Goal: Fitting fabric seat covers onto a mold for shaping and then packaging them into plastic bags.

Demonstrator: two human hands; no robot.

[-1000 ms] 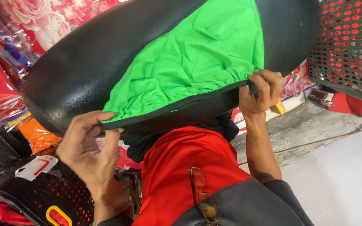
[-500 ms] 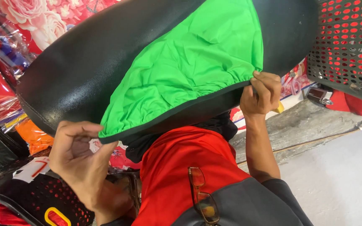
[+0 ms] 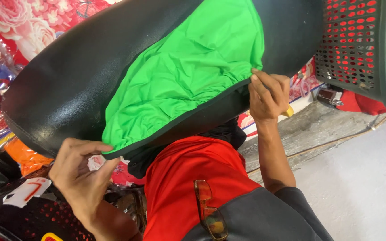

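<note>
- Against the earlier frames, the left hand [image 3: 83, 174] has slid lower and further left along the seat's edge, dragging the corner of the green cover [image 3: 184, 76] down toward the seat's wide end; more green cloth now spans the middle than before.
- The right hand [image 3: 268, 96] has stayed at nearly the same spot on the lower rim, shifting only slightly.
- The black seat [image 3: 68, 85] is held up in front of the person's red shirt [image 3: 188, 187], its long axis running diagonally from lower left to upper right, with the rounded end pointing lower left.
- Left fingers [image 3: 92, 147] curl together, pinching the cover's dark hem against the thumb at the lower corner.
- Right fingers [image 3: 264, 82] are pressed together, gripping the hem at the seat's rim.
- A perforated green basket [image 3: 358, 49] sits at the upper right, close beside the seat's far end.
- Glasses [image 3: 208, 209] hang on the shirt front.
</note>
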